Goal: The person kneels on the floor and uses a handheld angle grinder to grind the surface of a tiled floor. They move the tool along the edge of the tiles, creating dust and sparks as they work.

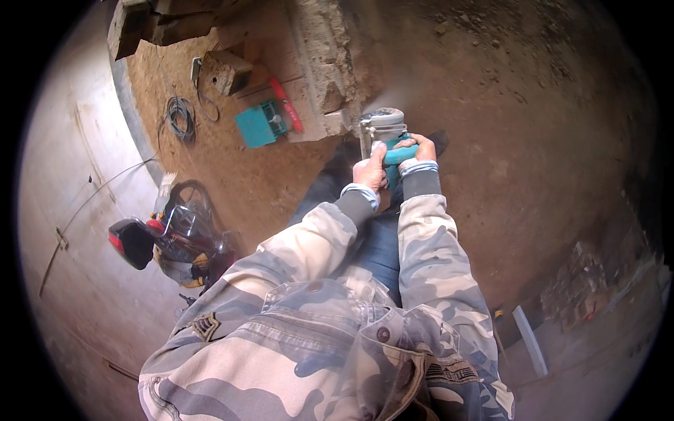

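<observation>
Both my hands hold a teal handheld power cutter (385, 121) with a grey metal head, out in front of my legs. My left hand (370, 172) is closed on its left side, thumb up near the metal part. On the right, my right hand (425, 148) is wrapped round the teal handle. The metal head is close to the broken end of a rough masonry wall (328, 74); whether it touches cannot be made out. Pale dust hangs in the air beyond the tool, and the cutting part is hidden.
Left of the wall end lie a teal case (258, 126), a long red tool (286, 104), a masonry block (229, 71) and a coiled cable (180, 119). A motorcycle (186, 235) stands by the pale wall at left. Rubble (579, 281) and a grey strip (529, 340) lie right.
</observation>
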Available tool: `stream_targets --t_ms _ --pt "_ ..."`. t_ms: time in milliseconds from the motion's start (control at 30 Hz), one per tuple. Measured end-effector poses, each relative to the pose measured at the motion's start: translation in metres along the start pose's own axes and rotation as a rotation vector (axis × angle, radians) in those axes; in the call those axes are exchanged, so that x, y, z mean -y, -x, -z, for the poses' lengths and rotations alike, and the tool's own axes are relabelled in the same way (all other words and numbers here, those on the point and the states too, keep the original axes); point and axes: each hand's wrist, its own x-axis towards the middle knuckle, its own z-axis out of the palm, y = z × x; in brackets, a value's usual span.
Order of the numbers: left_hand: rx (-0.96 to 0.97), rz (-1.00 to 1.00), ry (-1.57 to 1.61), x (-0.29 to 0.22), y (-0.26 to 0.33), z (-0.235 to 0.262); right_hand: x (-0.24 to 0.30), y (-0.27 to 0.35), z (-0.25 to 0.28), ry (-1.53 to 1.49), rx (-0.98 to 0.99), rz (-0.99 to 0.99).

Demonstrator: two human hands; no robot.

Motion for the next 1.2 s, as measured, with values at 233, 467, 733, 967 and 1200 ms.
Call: stream_targets --t_ms 233,467,733,967,1200 --pt "-0.023 -0.027 0.029 0.003 0.0 -0.007 0.009 -0.021 0.009 -0.058 0.039 -0.108" --pt "-0.051 -0.023 0.048 0.005 0.002 -0.009 0.01 -0.016 0.004 0.001 0.044 -0.124" --pt "-0.092 -0.024 0.081 0.003 0.019 -0.019 0.017 -0.001 0.001 -0.024 0.104 -0.217" --pt "0.015 -0.024 0.032 0.013 0.038 -0.007 0.015 0.029 0.008 -0.074 0.161 -0.183" --pt "0.177 -0.025 0.062 0.041 0.07 -0.026 0.053 0.099 0.021 0.046 0.108 0.003"
